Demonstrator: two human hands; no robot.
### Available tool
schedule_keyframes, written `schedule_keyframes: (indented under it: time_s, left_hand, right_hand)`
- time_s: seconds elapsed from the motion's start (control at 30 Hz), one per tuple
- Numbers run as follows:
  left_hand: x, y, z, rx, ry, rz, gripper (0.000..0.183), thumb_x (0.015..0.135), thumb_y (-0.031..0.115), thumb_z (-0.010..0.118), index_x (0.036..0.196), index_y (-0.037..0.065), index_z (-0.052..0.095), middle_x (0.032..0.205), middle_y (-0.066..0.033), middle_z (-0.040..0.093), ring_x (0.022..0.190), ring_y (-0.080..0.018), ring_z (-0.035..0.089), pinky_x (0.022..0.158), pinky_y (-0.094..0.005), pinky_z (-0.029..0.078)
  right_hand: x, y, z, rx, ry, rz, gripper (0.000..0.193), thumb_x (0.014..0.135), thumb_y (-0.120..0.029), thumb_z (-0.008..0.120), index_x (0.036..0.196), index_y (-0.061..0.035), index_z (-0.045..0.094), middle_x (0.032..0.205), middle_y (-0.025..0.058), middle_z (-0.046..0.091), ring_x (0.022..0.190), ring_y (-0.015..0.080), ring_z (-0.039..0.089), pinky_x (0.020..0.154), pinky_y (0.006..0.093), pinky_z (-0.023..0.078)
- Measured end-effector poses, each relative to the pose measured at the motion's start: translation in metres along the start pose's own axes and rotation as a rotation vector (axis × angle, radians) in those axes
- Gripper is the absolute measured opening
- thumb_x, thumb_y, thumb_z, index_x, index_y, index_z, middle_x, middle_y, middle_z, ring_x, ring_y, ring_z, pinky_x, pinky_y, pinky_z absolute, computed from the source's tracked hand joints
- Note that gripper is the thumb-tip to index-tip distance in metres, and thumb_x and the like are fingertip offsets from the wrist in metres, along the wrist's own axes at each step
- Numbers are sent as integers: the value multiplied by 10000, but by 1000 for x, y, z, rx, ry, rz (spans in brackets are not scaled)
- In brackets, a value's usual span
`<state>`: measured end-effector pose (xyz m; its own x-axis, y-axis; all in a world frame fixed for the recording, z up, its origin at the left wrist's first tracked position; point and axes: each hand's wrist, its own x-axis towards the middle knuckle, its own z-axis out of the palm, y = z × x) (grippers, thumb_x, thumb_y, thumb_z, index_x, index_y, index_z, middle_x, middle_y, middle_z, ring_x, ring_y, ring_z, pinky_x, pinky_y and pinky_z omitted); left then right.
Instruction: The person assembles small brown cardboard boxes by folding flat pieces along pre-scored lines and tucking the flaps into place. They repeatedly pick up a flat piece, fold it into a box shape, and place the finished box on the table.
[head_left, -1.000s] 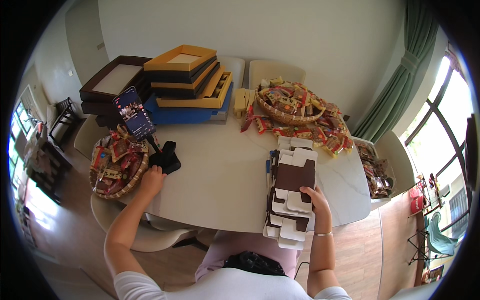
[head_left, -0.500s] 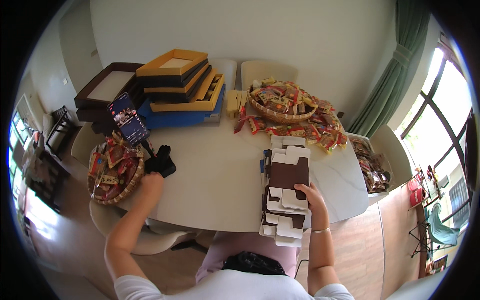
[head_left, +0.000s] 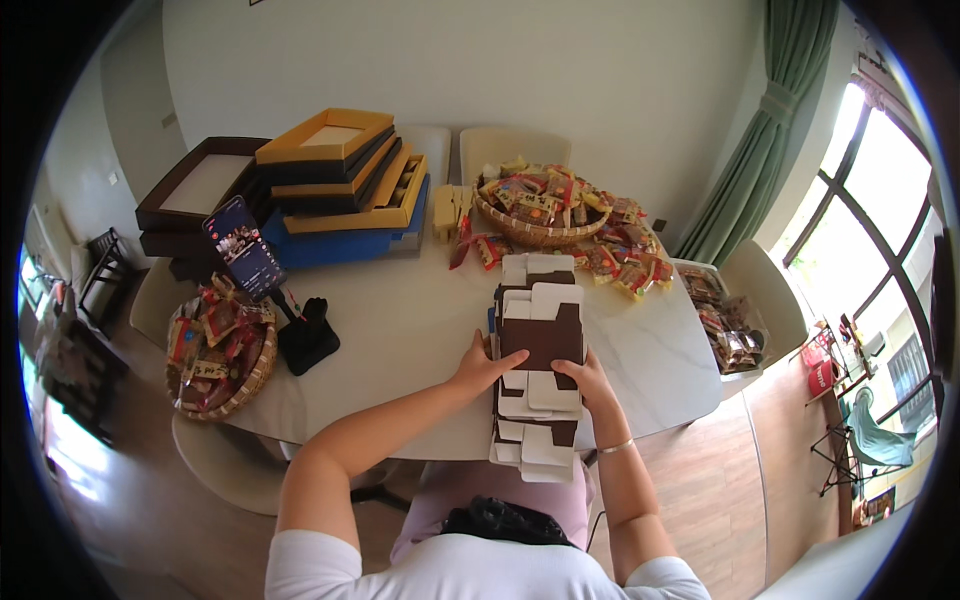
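A stack of flattened brown-and-white cartons [head_left: 541, 342] lies in front of me, its white flaps sticking out toward and away from me. The near end reaches over the table's front edge. My left hand [head_left: 484, 364] grips the stack's left side, with the thumb on the top brown panel. From the right side my right hand [head_left: 592, 384] grips it too, thumb on top near the panel's lower corner. The fingers beneath and behind the cartons are mostly hidden. Something blue shows in a thin strip along the stack's left edge.
A phone [head_left: 243, 245] stands on a black holder [head_left: 309, 338] beside a basket of wrapped snacks [head_left: 268, 365]. Yellow and dark box trays [head_left: 325, 137] are piled at the back left. Another snack basket [head_left: 545, 233] sits behind the cartons, with loose packets [head_left: 640, 272] around it.
My left hand has left the area beside the left snack basket and come right to the carton stack. My right hand keeps its hold. The whole view has shifted slightly.
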<state>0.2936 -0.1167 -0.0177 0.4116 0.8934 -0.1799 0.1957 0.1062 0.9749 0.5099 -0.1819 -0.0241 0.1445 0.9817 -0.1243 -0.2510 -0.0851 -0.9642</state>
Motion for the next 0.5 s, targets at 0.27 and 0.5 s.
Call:
schedule_keyframes:
  time_s: [0.27,0.5]
  left_hand:
    - [22,7,-10,-361,53,-6,877,737,405,784,1350,-39,340,1289,-219,498,1155,-288,549,968,-373,461]
    - [15,80,-31,-430,-34,518,931,696,199,850,1410,25,278,1296,-148,482,1192,-239,495,996,-344,434]
  right_hand:
    - [11,-5,27,47,-41,-74,706,739,-52,780,1331,-13,396,1169,130,591,1045,225,603,891,335,507]
    - [33,-42,52,-6,-90,-509,788,718,-23,810,1356,-35,347,1149,114,590,1027,188,603,862,313,532]
